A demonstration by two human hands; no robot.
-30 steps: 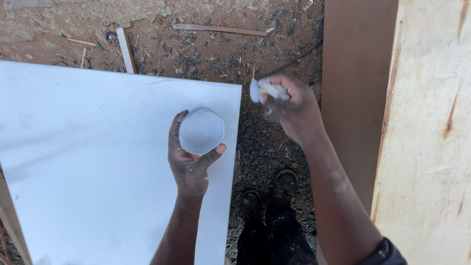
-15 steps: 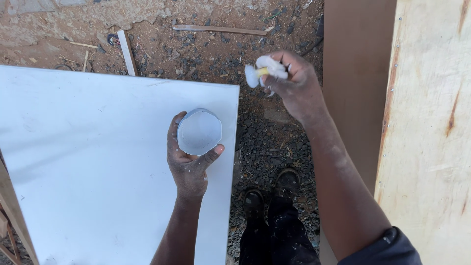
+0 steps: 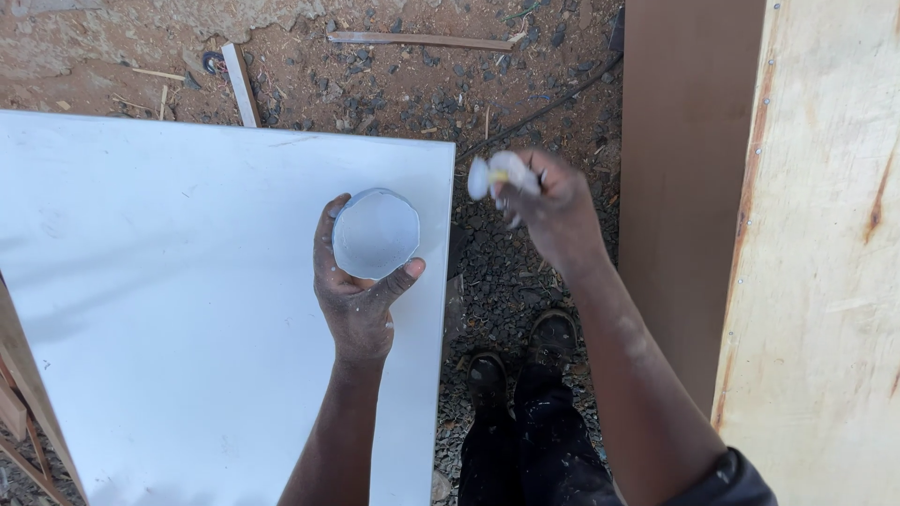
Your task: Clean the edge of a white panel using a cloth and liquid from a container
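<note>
The left hand (image 3: 359, 298) grips a small round cup (image 3: 376, 233) of white paint, fingers curled round its far side and thumb pressed on the near rim. The cup stands upright, its open mouth facing up toward the camera, above the right part of the large white board (image 3: 169, 300), near the board's right edge. The right hand (image 3: 553, 211) is closed around a small paint-smeared applicator (image 3: 502, 173), off the board's right edge and over the gravel (image 3: 506, 281); its white tip points left toward the cup, its long axis roughly level, though blur hides its exact shape. Cup and applicator are apart. Right of the board stand a brown panel (image 3: 675, 187) and a pale plywood sheet (image 3: 825, 262).
</note>
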